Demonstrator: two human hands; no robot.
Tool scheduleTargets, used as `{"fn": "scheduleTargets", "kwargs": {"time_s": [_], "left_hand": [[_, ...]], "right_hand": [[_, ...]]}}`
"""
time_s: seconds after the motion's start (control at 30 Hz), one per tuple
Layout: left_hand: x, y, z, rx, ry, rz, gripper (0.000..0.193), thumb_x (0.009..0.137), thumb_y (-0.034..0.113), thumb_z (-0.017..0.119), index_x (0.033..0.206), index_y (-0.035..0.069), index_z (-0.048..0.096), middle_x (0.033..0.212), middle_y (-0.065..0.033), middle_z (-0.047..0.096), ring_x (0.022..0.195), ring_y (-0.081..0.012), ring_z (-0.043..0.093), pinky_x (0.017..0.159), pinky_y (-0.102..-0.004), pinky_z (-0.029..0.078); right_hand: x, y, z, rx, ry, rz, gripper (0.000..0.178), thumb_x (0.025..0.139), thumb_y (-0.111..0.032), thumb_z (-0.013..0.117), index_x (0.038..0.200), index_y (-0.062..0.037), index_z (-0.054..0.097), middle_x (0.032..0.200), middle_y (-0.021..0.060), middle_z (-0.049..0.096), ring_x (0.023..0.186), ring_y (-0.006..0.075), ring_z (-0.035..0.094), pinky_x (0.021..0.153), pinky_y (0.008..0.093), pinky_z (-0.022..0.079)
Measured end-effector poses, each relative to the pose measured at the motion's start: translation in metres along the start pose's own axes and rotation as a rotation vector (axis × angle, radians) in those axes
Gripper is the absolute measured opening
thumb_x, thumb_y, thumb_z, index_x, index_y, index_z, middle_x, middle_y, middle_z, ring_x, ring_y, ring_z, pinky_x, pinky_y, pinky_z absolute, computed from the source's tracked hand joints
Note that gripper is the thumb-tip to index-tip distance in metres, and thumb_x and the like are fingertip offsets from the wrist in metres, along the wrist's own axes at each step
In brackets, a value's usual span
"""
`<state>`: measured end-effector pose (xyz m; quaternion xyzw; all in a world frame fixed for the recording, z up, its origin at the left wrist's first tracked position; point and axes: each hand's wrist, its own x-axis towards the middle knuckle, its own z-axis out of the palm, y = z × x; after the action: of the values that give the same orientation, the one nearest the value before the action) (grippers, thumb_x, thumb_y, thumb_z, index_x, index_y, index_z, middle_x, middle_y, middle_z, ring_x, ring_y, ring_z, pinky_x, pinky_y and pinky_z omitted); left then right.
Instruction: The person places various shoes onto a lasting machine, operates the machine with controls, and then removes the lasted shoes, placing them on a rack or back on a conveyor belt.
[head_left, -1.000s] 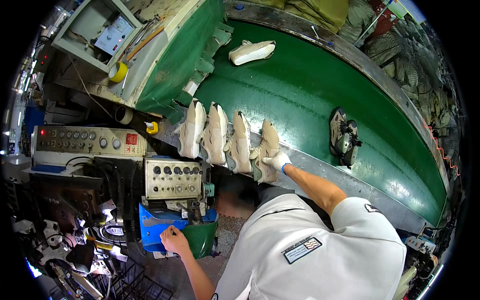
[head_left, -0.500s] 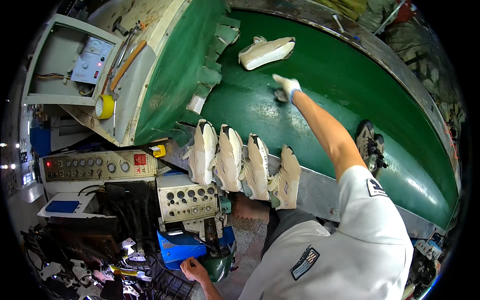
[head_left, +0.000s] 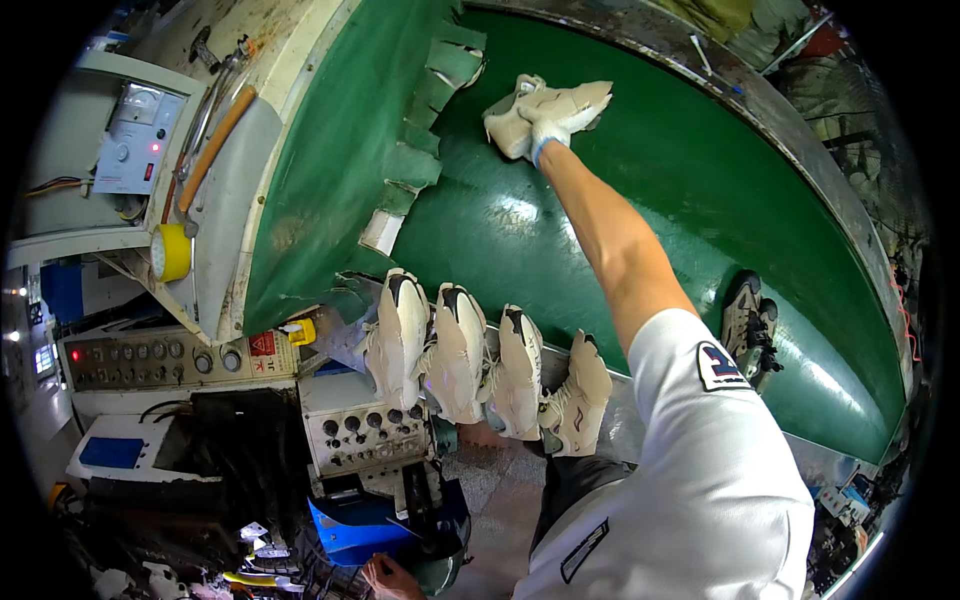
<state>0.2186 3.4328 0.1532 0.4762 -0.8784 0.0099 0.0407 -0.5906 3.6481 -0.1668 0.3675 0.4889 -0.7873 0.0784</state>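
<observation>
At bottom, the left hand (head_left: 390, 579) is beside a blue guard (head_left: 348, 537), its grip impossible to tell. Beyond, four beige shoes (head_left: 459, 360) line the metal ledge (head_left: 625, 420), presumably for easy reach. Far across the green surface (head_left: 680, 200), the gloved right hand (head_left: 545, 128) grasps another shoe (head_left: 580, 105), hence the outstretched arm (head_left: 610, 240).

On the far left, a desk (head_left: 237, 190) carries yellow tape (head_left: 171, 252) and an orange handle (head_left: 216, 150). To their left, a white meter box (head_left: 130, 150) with a dial and lit red lamp sits in an open cabinet. Green sheeting (head_left: 310, 170) covers the desk's right side, its edge ragged. Nearer, a long control panel (head_left: 140, 364) shows knobs and a red lamp; a yellow cap (head_left: 300, 332) is just beside its right end. Dark shoes (head_left: 746, 320) lie to the right; sacks (head_left: 850, 130) are heaped far right.
</observation>
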Motion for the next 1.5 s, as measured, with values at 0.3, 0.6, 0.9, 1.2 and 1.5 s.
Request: {"fn": "scheduleTargets", "kwargs": {"time_s": [0.3,0.6,0.9,1.2,1.5], "left_hand": [[-0.008,-0.043,0.026,0.072,0.053,0.060,0.011,0.087,0.007,0.070,0.078,0.000,0.069,0.077,-0.0110,0.063,0.082,-0.0309,0.060,0.073,-0.0460,0.050],[-0.014,-0.057,0.030,-0.026,0.096,0.065,0.012,0.087,0.014,0.069,0.087,0.005,0.077,0.091,-0.0110,0.074,0.091,-0.0324,0.066,0.075,-0.0460,0.054],[-0.019,-0.052,0.027,0.001,0.124,0.051,0.018,0.088,0.026,0.068,0.088,0.012,0.079,0.095,-0.0109,0.073,0.089,-0.0334,0.068,0.073,-0.0503,0.055],[-0.028,-0.083,0.034,-0.211,0.330,0.193,0.012,0.087,0.016,0.068,0.090,0.007,0.076,0.097,-0.0092,0.076,0.099,-0.0312,0.067,0.086,-0.0451,0.052],[-0.196,-0.061,0.038,-0.417,0.395,0.384,0.031,0.101,0.009,0.049,0.122,-0.008,0.063,0.151,-0.0284,0.050,0.142,-0.0500,0.044,0.118,-0.0556,0.037]], "right_hand": [[-0.240,-0.089,-0.261,0.234,-0.698,0.304,0.066,0.092,-0.031,0.074,0.146,-0.0045,0.050,0.135,0.0187,0.065,0.116,0.0377,0.066,0.093,0.0562,0.058],[-0.487,-0.027,-0.454,-0.331,-0.306,-0.137,0.065,0.079,-0.006,0.082,0.138,0.0026,0.058,0.124,0.0113,0.071,0.106,0.0186,0.068,0.097,0.0331,0.054],[-0.445,0.124,-0.559,-1.112,-0.230,-0.217,0.052,0.085,-0.029,0.080,0.126,-0.0003,0.069,0.112,0.0173,0.077,0.102,0.0279,0.073,0.093,0.0396,0.055],[-0.495,0.138,-0.527,-1.334,-0.134,-0.319,0.054,0.082,-0.041,0.078,0.119,-0.0027,0.073,0.111,0.0228,0.076,0.108,0.0380,0.072,0.095,0.0435,0.054],[-0.484,0.149,-0.652,-2.030,-0.557,-0.063,0.052,0.079,-0.043,0.073,0.116,-0.0076,0.076,0.114,0.0239,0.073,0.109,0.0398,0.071,0.090,0.0465,0.057]]}}
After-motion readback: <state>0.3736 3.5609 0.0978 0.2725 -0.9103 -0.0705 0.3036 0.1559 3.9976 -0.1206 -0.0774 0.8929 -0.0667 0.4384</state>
